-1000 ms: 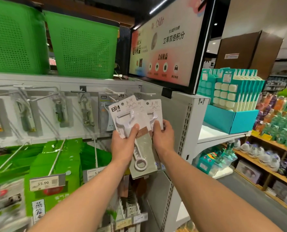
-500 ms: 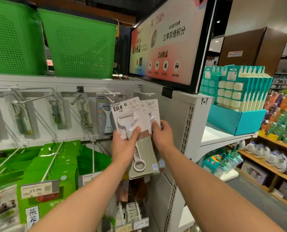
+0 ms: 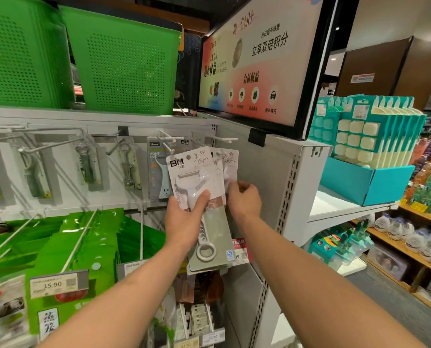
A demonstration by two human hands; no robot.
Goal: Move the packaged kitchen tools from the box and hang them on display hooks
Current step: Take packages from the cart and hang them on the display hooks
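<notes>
In the head view, the stack of packs was held up close to the grey back panel (image 3: 259,177), near its right end. The slotted upright (image 3: 288,197) closed that side, and a strip of bare panel lay between it and the packs. Overhead, the top shelf (image 3: 109,119) with its green baskets (image 3: 124,71) jutted out. Two white hooks (image 3: 223,139) stuck forward just above the packs' top edges. To the left, a hung tool pack (image 3: 156,169) sat just beside the stack.

Both forearms reached up and forward. The left hand (image 3: 184,222) was clamped on the stack, with the thumb laid across the front peeler pack (image 3: 192,177) and the fingers behind. The bottle-opener pack (image 3: 212,244) hung below its grip. The right hand (image 3: 244,199), wrist bent, had its fingers curled at the lower edge of the rear peeler pack (image 3: 230,164), seemingly pinching it, though the contact was hard to make out.
</notes>
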